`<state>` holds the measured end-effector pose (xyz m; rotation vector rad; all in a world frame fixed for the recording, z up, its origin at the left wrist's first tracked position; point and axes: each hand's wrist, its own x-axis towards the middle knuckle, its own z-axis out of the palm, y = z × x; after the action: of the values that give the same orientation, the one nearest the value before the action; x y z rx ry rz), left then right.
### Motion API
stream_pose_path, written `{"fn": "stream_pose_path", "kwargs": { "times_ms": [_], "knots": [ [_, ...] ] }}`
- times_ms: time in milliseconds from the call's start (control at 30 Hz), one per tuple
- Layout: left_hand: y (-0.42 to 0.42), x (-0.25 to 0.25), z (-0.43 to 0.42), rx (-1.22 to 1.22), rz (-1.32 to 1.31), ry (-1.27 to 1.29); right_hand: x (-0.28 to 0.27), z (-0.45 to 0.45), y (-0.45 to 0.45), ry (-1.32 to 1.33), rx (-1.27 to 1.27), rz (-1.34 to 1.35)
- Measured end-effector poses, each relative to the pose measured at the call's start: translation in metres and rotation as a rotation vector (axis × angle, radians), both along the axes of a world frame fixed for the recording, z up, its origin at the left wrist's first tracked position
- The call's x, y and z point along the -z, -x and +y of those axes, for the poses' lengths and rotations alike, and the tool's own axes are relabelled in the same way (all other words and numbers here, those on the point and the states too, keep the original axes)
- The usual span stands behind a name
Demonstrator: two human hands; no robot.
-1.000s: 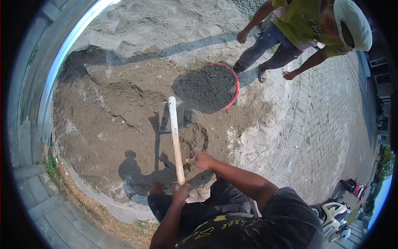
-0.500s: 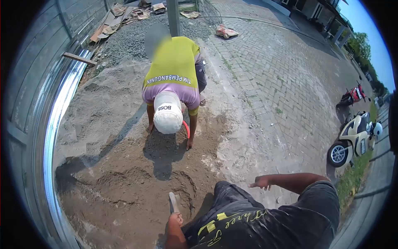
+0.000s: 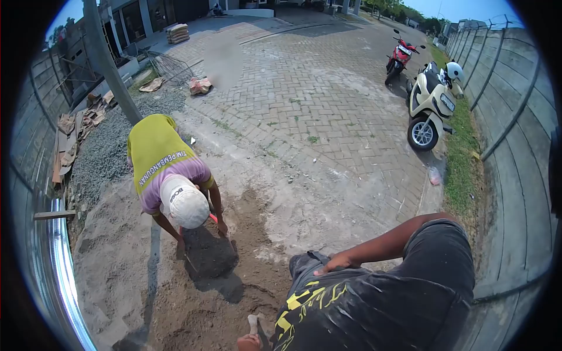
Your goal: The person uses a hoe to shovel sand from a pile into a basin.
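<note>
My left hand is at the bottom edge, closed around a trowel with a pale, sand-coloured end; part of the hand is cut off by the frame. Brown sand lies just beyond the trowel. My right hand rests against my dark trousers at the upper leg, holding nothing visible, its fingers stretched out and partly blurred. Across the sand a co-worker in a yellow-and-purple shirt and white cap bends down, both hands low at the sand, beside a red curved edge mostly hidden by the cap.
Grey gravel and a post stand behind the co-worker. Shiny metal strips lie along the left wall. Paving spreads ahead. A cream scooter and a red motorbike are parked at the right, near a concrete wall.
My view has swung up and to the right. My right hand has come from the air beside my leg down onto my trousers. The trowel stays in my left hand.
</note>
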<state>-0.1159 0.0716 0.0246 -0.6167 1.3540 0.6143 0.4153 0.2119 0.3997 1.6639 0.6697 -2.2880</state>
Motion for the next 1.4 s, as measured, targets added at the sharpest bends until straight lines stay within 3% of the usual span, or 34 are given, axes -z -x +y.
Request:
{"fn": "stream_pose_path", "kwargs": {
  "times_ms": [167,300,433,467,533,567,633,700,800,900,1000,1200,1300,1400],
  "knots": [
    [0.003,0.003,-0.003,0.062,-0.038,-0.067,-0.005,-0.011,0.006,-0.174,0.073,-0.192],
    [0.011,0.005,-0.010,0.091,-0.081,-0.150,0.009,-0.016,0.003,-0.186,0.096,-0.135],
    [0.016,0.004,-0.031,0.155,-0.193,-0.472,0.003,-0.008,0.012,-0.259,0.039,-0.244],
    [0.015,0.003,-0.036,0.188,-0.179,-0.526,0.024,-0.008,0.007,-0.237,0.039,-0.265],
    [0.008,0.001,-0.047,-0.078,-0.030,-0.232,0.023,-0.005,0.005,-0.247,0.005,-0.247],
    [0.010,-0.008,-0.049,-0.524,-0.540,-0.120,0.022,-0.004,0.005,-0.252,0.010,-0.238],
    [0.003,-0.012,-0.055,-0.992,-1.050,-0.014,0.026,-0.004,0.005,-0.232,-0.005,-0.238],
    [-0.013,0.001,-0.030,-0.519,0.128,0.149,0.034,-0.002,0.003,-0.226,0.034,-0.192],
    [-0.021,0.003,-0.036,-0.530,0.179,0.205,0.028,0.000,0.005,-0.118,0.083,-0.161],
    [-0.035,0.000,-0.021,-0.522,0.246,0.269,0.002,0.005,0.014,-0.189,0.073,-0.185],
    [-0.044,-0.021,-0.022,-0.472,0.300,0.284,0.012,0.005,0.008,-0.198,0.038,-0.143],
    [-0.045,-0.025,-0.015,-0.541,0.190,0.403,-0.005,0.010,0.013,-0.242,0.036,-0.130],
    [-0.062,-0.047,-0.016,-0.513,0.339,0.305,-0.025,0.016,0.020,-0.194,0.020,-0.168],
    [-0.066,-0.015,-0.033,-0.494,0.421,0.213,-0.023,0.019,0.021,-0.204,-0.001,-0.171]
  ]
}}
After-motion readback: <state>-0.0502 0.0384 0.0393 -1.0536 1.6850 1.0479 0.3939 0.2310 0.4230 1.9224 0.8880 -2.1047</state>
